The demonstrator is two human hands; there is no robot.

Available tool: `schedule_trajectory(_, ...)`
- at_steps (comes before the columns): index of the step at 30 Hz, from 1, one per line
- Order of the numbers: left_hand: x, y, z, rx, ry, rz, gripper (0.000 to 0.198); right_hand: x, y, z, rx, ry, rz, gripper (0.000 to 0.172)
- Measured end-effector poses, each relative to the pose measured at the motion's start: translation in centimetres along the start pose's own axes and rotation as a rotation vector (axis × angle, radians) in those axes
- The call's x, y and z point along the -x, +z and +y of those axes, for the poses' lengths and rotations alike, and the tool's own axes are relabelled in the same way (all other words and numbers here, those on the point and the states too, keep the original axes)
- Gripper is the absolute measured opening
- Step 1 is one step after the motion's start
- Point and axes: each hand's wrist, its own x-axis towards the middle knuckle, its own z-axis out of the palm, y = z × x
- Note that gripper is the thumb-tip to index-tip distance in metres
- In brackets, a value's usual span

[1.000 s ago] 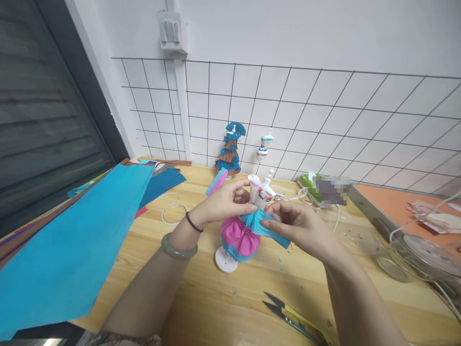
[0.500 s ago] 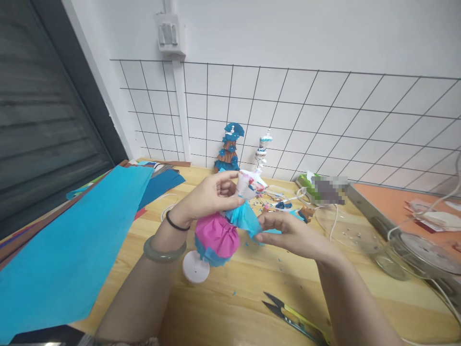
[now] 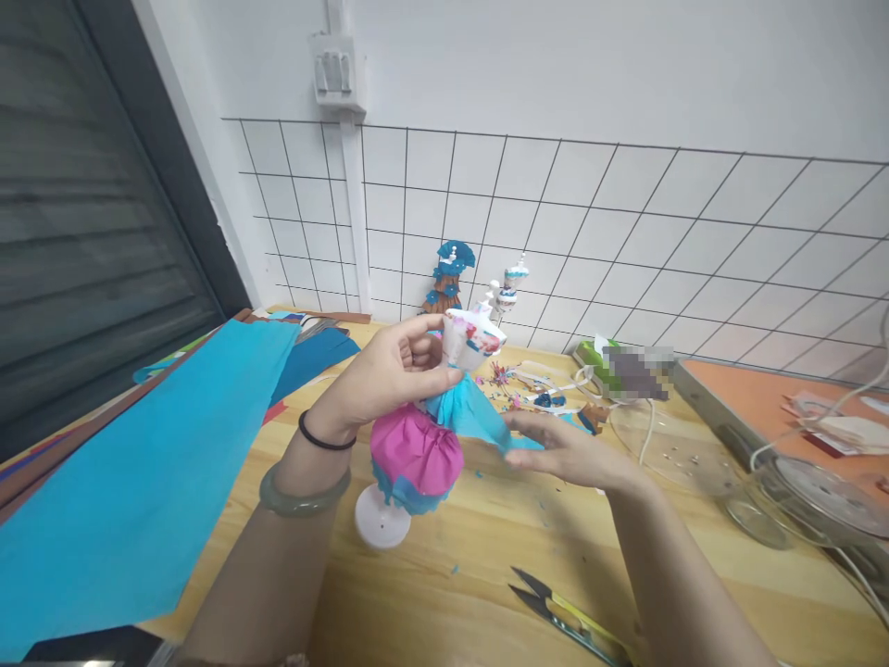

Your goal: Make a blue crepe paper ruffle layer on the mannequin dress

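Note:
My left hand [image 3: 399, 371] is closed around the waist of a small dress-form mannequin [image 3: 476, 338], whose white torso carries pink and blue marks. The mannequin leans to the right, with its round white base [image 3: 383, 519] low on the left. Gathered round it is a puffy magenta paper skirt [image 3: 419, 447] with a blue lower edge. A light-blue crepe paper strip [image 3: 473, 408] hangs from the waist under my left thumb. My right hand [image 3: 559, 449] pinches the free end of that strip between thumb and fingers.
Yellow-handled thread snips [image 3: 556, 607] lie in front. Long blue paper [image 3: 173, 445] covers the table's left side. Behind stand a blue-and-brown dressed mannequin [image 3: 450, 278] and a white one [image 3: 510, 287]. Paper scraps [image 3: 548, 400], a green packet [image 3: 590, 357] and an orange board [image 3: 750, 398] are to the right.
The mannequin has tilted slightly and its torso has shifted a little left with my left hand. My right hand has drawn the light-blue strip slightly rightward, stretching it more from the waist.

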Motion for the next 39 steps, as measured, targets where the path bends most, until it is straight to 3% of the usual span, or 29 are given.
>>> schedule_trajectory(7, 0.2, -0.1, 0.1, -0.006, 0.003, -0.046, 0.054, -1.2, 1.3, 0.1, -0.191, -0.025, 0.096, 0.035)
schedule_trajectory(14, -0.4, -0.3, -0.7, 0.001, -0.027, -0.005, 0.054, 1.9, -1.8, -0.6, -0.09, 0.106, 0.388, 0.038)
schedule_trajectory(20, -1.3, -0.6, -2.2, -0.003, -0.087, 0.012, 0.056, 4.2, -3.7, -1.4, 0.24, 0.275, 0.055, 0.024)
schedule_trajectory(23, -1.5, -0.8, -2.9, 0.003, -0.11, -0.039, 0.056, 4.9, -4.4, 0.0, 0.47, 0.371, 0.147, 0.02)
schedule_trajectory(26, -1.5, -0.9, -3.0, -0.003, -0.124, -0.05, 0.055, 6.1, -5.0, 1.0, 0.528, 0.396, 0.255, 0.031)
schedule_trajectory(30, -1.5, -0.7, -2.7, 0.001, -0.135, -0.046, 0.055, 6.9, -4.5, 0.0, 0.382, 0.279, 0.242, 0.062)
schedule_trajectory(32, -1.5, -0.3, -2.6, -0.01, -0.144, -0.066, 0.053, 6.1, -3.6, -1.3, 0.27, 0.207, 0.22, 0.069)
schedule_trajectory(36, -1.5, 0.9, -2.9, -0.033, -0.142, -0.143, 0.051, 3.2, -1.2, -3.5, 0.023, 0.119, 0.243, 0.047)
schedule_trajectory(39, -1.5, 1.6, -3.2, -0.033, -0.131, -0.213, 0.051, 1.5, 0.2, -4.3, -0.151, 0.053, 0.185, 0.038)
